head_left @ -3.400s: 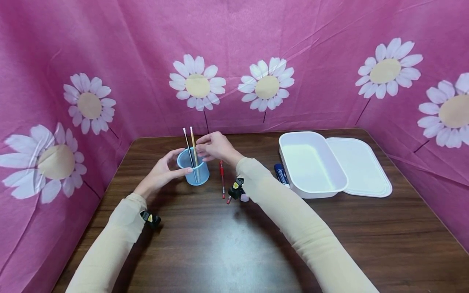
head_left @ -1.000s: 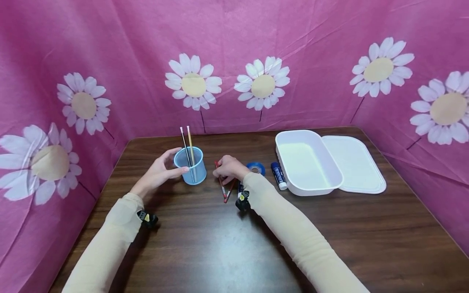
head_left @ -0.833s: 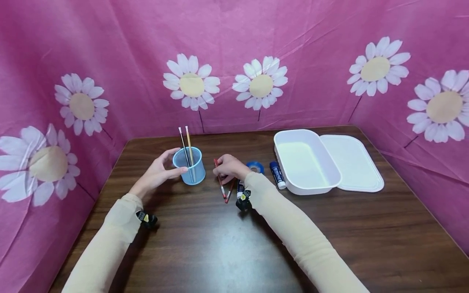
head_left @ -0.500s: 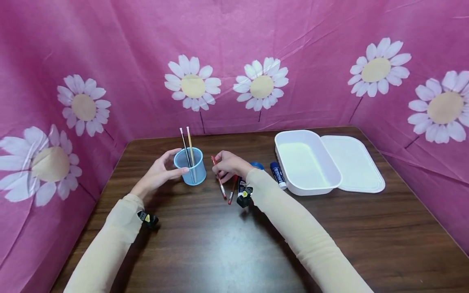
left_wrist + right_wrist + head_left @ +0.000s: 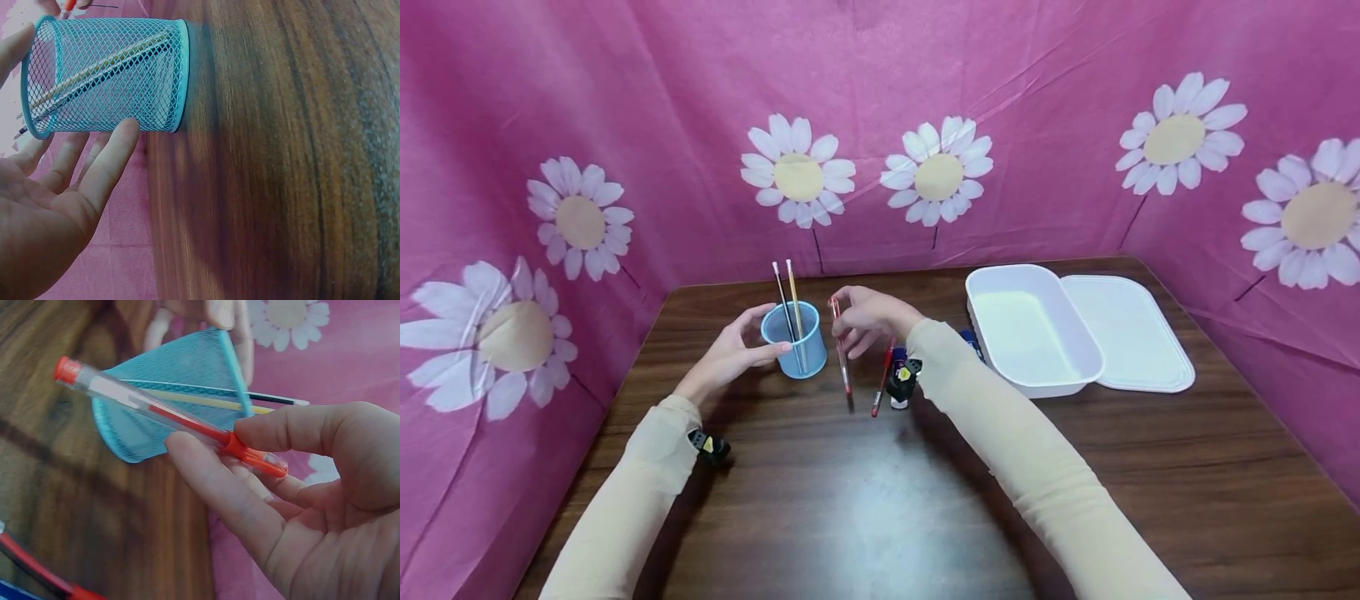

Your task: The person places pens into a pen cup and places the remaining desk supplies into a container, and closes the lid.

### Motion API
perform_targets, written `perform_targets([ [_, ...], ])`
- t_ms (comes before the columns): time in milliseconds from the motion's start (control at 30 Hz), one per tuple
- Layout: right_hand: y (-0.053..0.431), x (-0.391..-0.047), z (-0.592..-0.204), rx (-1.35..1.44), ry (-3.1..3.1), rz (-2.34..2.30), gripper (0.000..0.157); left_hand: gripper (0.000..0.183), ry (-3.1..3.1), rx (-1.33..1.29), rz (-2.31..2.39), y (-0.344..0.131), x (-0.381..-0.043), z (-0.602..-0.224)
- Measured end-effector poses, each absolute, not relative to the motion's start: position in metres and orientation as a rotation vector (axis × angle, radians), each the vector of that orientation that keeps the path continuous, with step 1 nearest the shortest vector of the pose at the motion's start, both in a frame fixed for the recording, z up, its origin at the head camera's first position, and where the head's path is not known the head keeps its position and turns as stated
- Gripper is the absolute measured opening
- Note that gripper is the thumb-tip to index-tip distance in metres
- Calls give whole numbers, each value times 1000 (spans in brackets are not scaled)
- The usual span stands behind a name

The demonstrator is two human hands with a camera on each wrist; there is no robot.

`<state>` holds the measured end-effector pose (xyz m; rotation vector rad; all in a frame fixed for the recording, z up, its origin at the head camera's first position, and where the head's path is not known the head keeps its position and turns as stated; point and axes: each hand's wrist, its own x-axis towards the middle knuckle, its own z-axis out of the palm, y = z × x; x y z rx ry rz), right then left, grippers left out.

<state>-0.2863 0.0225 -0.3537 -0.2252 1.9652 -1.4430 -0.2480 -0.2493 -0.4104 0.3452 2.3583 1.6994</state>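
Note:
A light-blue mesh pen cup (image 5: pixel 805 362) stands upright on the table, held by my left hand (image 5: pixel 727 354) with the thumb and fingers about its side and rim. Two thin pencil-like sticks, one black and one yellow (image 5: pixel 795 293), lean inside it with pale tips up. Just right of the cup, my right hand (image 5: pixel 874 317) pinches a clear-barrelled red pen (image 5: pixel 159 415) near its capped end. The pen hangs nearly upright above the table, its red end plug downward. Another red pen (image 5: pixel 882 385) lies on the table under my right wrist.
A dark-blue and white tube (image 5: pixel 899 402) lies partly hidden beneath the right wrist camera. Behind the right sleeve shows part of a blue glue stick (image 5: pixel 972 340). Farther right are an open white tub (image 5: pixel 1037 333) and its flat lid (image 5: pixel 1138 333). A pink flowered curtain (image 5: pixel 865 242) borders the table.
My right hand has moved from beside the cup down to the red pens, taken one and lifted it off the table. The left hand keeps hold of the cup.

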Motion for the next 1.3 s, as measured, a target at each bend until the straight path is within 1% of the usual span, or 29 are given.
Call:
perform_targets([
  [167, 23, -291, -333, -262, 1987, -1420, 46, 82, 2356, 337, 1700, -248, -248, -411],
  [467, 23, -293, -309, -334, 2019, -1388, 29, 81, 2366, 341, 1694, -248, -248, -410],
  [533, 23, -293, -305, -343, 2013, -1411, 29, 81, 2356, 336, 1702, -248, -249, -410],
  [733, 21, -291, -293, -372, 2014, -1516, 34, 83, 2322, 318, 1734, -247, -250, -412],
  [933, 17, -289, -287, -384, 1978, -1639, 28, 83, 2331, 299, 1736, -247, -247, -411],
  [1233, 15, -292, -287, -416, 1981, -1740, 28, 83, 2322, 304, 1740, -248, -249, -411],
  [1300, 14, -291, -288, -421, 1991, -1759, 30, 83, 2318, 310, 1738, -248, -249, -411],
])
